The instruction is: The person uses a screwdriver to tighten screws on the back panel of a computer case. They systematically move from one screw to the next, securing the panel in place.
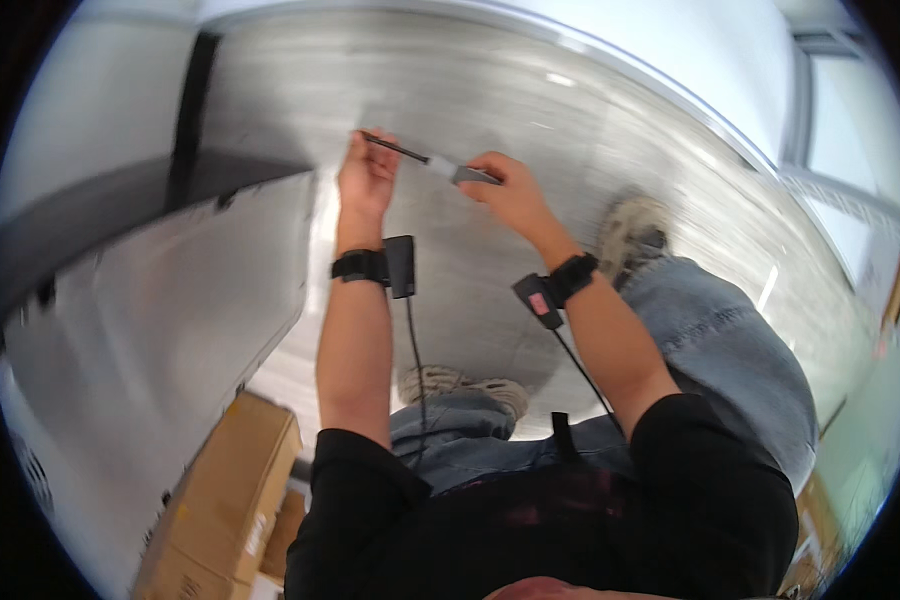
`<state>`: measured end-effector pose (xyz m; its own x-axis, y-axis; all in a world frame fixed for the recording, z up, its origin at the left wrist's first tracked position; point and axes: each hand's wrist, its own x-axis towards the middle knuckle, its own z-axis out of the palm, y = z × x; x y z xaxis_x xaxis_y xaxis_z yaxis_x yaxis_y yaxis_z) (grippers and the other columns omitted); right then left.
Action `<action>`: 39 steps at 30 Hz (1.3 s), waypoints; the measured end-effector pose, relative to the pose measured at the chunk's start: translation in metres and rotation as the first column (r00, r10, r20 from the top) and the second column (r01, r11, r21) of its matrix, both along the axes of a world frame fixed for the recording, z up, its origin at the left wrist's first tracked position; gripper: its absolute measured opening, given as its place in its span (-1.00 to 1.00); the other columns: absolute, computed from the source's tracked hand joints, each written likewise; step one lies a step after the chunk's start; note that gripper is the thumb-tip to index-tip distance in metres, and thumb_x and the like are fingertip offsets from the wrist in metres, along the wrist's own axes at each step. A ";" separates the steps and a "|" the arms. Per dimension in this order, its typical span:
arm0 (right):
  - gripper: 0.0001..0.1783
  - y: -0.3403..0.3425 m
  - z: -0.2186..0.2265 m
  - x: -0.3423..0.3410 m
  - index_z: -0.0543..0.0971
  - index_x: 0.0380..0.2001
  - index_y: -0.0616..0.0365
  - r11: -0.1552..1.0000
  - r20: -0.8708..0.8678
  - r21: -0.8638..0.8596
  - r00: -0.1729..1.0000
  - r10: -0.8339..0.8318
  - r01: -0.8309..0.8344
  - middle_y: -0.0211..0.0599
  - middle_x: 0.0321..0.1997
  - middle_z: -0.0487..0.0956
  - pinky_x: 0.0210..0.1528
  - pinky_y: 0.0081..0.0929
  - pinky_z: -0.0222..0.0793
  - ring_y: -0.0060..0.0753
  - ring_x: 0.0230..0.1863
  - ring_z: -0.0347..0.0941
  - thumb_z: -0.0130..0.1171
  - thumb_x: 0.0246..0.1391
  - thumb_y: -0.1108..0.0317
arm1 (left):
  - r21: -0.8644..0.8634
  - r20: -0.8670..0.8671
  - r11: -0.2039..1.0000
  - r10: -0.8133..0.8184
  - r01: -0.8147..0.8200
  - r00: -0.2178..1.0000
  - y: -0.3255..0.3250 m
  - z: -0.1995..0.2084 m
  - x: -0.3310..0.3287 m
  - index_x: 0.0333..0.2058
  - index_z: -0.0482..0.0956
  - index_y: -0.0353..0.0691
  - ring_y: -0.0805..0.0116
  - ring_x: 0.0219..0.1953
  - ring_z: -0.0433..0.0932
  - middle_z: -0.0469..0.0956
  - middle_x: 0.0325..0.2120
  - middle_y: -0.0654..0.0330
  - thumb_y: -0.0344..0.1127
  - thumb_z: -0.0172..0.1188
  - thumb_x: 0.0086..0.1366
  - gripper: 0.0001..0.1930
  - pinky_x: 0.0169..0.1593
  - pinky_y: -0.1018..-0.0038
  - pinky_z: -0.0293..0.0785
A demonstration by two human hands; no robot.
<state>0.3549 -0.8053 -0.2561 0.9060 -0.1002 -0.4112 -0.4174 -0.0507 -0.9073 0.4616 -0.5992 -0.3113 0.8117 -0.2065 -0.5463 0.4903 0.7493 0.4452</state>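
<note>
My right hand [510, 192] grips the dark grey handle end of a screwdriver-like tool [440, 165], its thumb and fingers pinched around it. A pale grey section joins that handle to a slim black shaft, which slants up and to the left. At the shaft's far end, my left hand [370, 175] has its thumb and fingertips against the tip, palm turned partly up. The tool is held in the air above the floor; its exact kind is slightly blurred.
Black wrist straps with cabled boxes [401, 267] sit on both forearms. A grey panel [190, 290] with a dark edge stands at left, a cardboard box [220, 490] below it. The grey floor [450, 90] stretches ahead to a white wall. My shoes [635, 235] are beneath.
</note>
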 end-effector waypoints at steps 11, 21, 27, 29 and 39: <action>-0.77 0.074 0.019 -0.029 0.52 -0.39 0.19 0.944 -0.094 0.153 0.947 0.308 -0.292 -0.40 -0.54 0.52 -0.49 -0.56 0.17 -0.61 -0.56 0.32 0.26 -0.11 0.31 | 0.279 -0.048 0.944 0.198 -0.177 0.979 0.103 0.037 -0.095 -0.31 0.40 -0.25 0.30 -0.26 0.58 0.54 -0.34 0.16 -0.22 -0.13 0.39 -0.77 -0.17 0.41 0.61; -0.78 0.082 0.011 -0.027 0.53 -0.44 0.19 0.914 -0.117 0.070 0.906 0.406 -0.401 -0.40 -0.62 0.48 -0.52 -0.58 0.16 -0.61 -0.58 0.31 0.24 -0.12 0.26 | 0.228 -0.094 0.925 0.331 -0.303 0.939 0.112 0.026 -0.122 -0.30 0.38 -0.28 0.25 -0.21 0.56 0.51 -0.30 0.10 -0.27 -0.15 0.40 -0.79 -0.08 0.35 0.60; -0.75 0.092 0.012 -0.031 0.54 -0.45 0.15 0.889 -0.220 0.005 0.867 0.447 -0.457 -0.41 -0.61 0.48 -0.51 -0.53 0.17 -0.56 -0.59 0.31 0.25 -0.15 0.21 | 0.341 -0.148 0.918 0.268 -0.205 0.952 0.130 0.006 -0.139 -0.27 0.37 -0.35 0.24 -0.21 0.56 0.51 -0.27 0.04 -0.31 -0.14 0.39 -0.79 -0.08 0.40 0.60; -0.74 0.094 0.005 -0.034 0.55 -0.45 0.13 0.877 -0.202 -0.052 0.866 0.458 -0.477 -0.40 -0.59 0.48 -0.50 -0.50 0.19 -0.51 -0.57 0.33 0.26 -0.16 0.19 | 0.367 -0.181 0.913 0.257 -0.177 0.949 0.131 0.002 -0.142 -0.25 0.37 -0.37 0.25 -0.21 0.56 0.51 -0.26 0.03 -0.33 -0.14 0.39 -0.80 -0.09 0.43 0.60; -0.80 0.110 0.004 -0.047 0.53 -0.40 0.06 0.663 -0.006 -0.534 0.786 0.618 -0.525 -0.24 -0.47 0.53 -0.44 -0.30 0.30 -0.18 -0.47 0.44 0.22 -0.17 0.28 | 0.438 -0.279 0.899 0.129 0.007 0.951 0.149 -0.008 -0.154 -0.17 0.39 -0.42 0.28 -0.26 0.56 0.52 -0.26 0.01 -0.37 -0.09 0.37 -0.79 -0.13 0.51 0.60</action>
<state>0.3084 -0.6951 -0.2521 0.8991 0.3196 -0.2992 -0.0053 -0.6754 -0.7374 0.3073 -0.4504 -0.3191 0.6028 0.1481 -0.7840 0.6085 0.5502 0.5718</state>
